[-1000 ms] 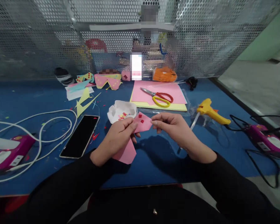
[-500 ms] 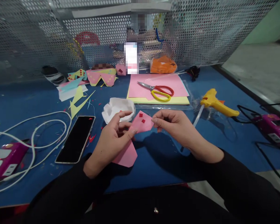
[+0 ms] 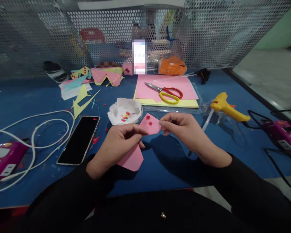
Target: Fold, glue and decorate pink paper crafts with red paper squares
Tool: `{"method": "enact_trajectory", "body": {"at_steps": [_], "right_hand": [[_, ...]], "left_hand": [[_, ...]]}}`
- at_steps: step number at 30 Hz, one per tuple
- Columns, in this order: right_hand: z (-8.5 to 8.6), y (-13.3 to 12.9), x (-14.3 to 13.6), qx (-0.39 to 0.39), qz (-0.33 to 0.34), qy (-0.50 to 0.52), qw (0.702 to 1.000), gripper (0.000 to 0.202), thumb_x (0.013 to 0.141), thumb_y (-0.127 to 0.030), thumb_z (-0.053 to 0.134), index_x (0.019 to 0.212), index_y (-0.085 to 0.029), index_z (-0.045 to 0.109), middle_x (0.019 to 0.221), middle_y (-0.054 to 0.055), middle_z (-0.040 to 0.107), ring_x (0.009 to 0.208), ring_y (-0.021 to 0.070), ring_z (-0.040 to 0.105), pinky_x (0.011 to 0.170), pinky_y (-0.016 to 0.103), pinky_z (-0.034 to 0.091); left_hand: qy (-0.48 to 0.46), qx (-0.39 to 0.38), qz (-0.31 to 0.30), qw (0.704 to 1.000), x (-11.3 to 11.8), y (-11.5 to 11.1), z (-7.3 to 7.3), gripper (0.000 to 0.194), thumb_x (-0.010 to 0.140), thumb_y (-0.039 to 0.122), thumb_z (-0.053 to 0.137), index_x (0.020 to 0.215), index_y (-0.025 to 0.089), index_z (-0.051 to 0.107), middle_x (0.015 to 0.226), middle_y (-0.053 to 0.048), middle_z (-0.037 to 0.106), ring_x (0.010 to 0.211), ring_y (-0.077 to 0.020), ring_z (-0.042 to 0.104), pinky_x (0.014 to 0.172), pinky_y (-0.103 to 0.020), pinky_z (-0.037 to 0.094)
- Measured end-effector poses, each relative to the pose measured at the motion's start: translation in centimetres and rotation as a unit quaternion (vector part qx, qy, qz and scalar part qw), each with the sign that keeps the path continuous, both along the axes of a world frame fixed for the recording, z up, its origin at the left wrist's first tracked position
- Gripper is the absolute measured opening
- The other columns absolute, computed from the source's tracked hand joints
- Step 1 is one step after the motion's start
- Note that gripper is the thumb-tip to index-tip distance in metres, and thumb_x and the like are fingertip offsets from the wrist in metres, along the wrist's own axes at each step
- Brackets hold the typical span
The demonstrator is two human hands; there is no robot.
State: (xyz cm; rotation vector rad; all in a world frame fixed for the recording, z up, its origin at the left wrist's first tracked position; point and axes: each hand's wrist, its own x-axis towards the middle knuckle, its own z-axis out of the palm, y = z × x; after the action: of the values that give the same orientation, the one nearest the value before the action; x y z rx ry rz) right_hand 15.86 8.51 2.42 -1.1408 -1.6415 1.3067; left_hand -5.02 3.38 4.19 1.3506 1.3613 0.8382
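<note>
A pink paper cutout (image 3: 132, 158) with two small red squares near its upper end is held between both hands above the blue table. My left hand (image 3: 118, 142) pinches its middle, with the thumb and forefinger together and covering part of the paper. At the paper's upper right corner, my right hand (image 3: 177, 124) has thumb and forefinger pressed together on the edge. Just beyond my left hand sits a white paper-lined bowl (image 3: 113, 113) holding small coloured paper bits (image 3: 127, 116).
Scissors (image 3: 163, 90) lie on stacked coloured sheets (image 3: 140, 87). A yellow glue gun (image 3: 224, 106) rests at right, a black-screened phone (image 3: 79, 140) and white cable at left. Paper masks (image 3: 106, 76) stand before the perforated metal screen (image 3: 106, 26).
The fingers of my left hand have come down over the paper, and the bits in the bowl now show. The view has shifted slightly.
</note>
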Motion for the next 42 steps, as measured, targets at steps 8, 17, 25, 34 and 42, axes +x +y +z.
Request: {"method": "enact_trajectory", "body": {"at_steps": [8, 17, 25, 34, 42], "right_hand": [[0.8, -0.8, -0.2, 0.054, -0.054, -0.005, 0.997, 0.012, 0.085, -0.027, 0.068, 0.088, -0.019, 0.075, 0.076, 0.001, 0.074, 0.058, 0.0094, 0.063, 0.059, 0.025, 0.051], [-0.1, -3.1, -1.4, 0.211, -0.042, -0.053, 0.975, 0.013, 0.091, -0.02, 0.061, 0.098, -0.019, 0.073, 0.083, -0.001, 0.076, 0.054, 0.0074, 0.065, 0.054, 0.022, 0.05], [-1.3, -3.4, -1.6, 0.499, -0.063, -0.274, 0.819, 0.014, 0.094, -0.017, 0.059, 0.099, -0.02, 0.072, 0.081, -0.001, 0.079, 0.058, 0.0094, 0.065, 0.055, 0.025, 0.044], [-1.3, -3.4, -1.6, 0.559, -0.036, -0.285, 0.778, 0.015, 0.095, -0.013, 0.058, 0.103, -0.017, 0.07, 0.079, 0.0, 0.077, 0.058, 0.0112, 0.064, 0.054, 0.028, 0.045], [0.4, -3.8, -1.2, 0.415, -0.099, -0.151, 0.892, 0.009, 0.091, -0.014, 0.063, 0.093, -0.019, 0.071, 0.083, 0.001, 0.067, 0.075, 0.0114, 0.062, 0.064, 0.024, 0.049]], "left_hand": [[0.0, 0.029, 0.088, 0.996, 0.5, 0.1, -0.2, 0.013, 0.082, 0.019, 0.068, 0.091, 0.018, 0.077, 0.063, 0.001, 0.074, 0.057, -0.0126, 0.071, 0.057, -0.02, 0.053], [-0.056, 0.035, 0.055, 0.996, 0.9, -0.3, -1.0, 0.017, 0.079, 0.025, 0.076, 0.092, 0.014, 0.078, 0.077, -0.002, 0.076, 0.062, -0.0109, 0.07, 0.061, -0.019, 0.056], [-0.108, 0.005, 0.028, 0.994, 0.9, -0.2, -1.3, 0.012, 0.079, 0.024, 0.076, 0.086, 0.014, 0.078, 0.066, 0.001, 0.072, 0.059, -0.0091, 0.066, 0.06, -0.018, 0.053], [-0.091, 0.026, 0.019, 0.995, 1.2, -0.3, -1.2, 0.009, 0.081, 0.017, 0.069, 0.074, 0.015, 0.075, 0.062, 0.002, 0.068, 0.057, -0.007, 0.063, 0.059, -0.016, 0.05], [-0.074, 0.054, 0.056, 0.994, 1.1, -0.4, -1.3, 0.01, 0.081, 0.026, 0.075, 0.081, 0.016, 0.076, 0.067, 0.001, 0.07, 0.057, -0.01, 0.065, 0.058, -0.021, 0.053]]}}
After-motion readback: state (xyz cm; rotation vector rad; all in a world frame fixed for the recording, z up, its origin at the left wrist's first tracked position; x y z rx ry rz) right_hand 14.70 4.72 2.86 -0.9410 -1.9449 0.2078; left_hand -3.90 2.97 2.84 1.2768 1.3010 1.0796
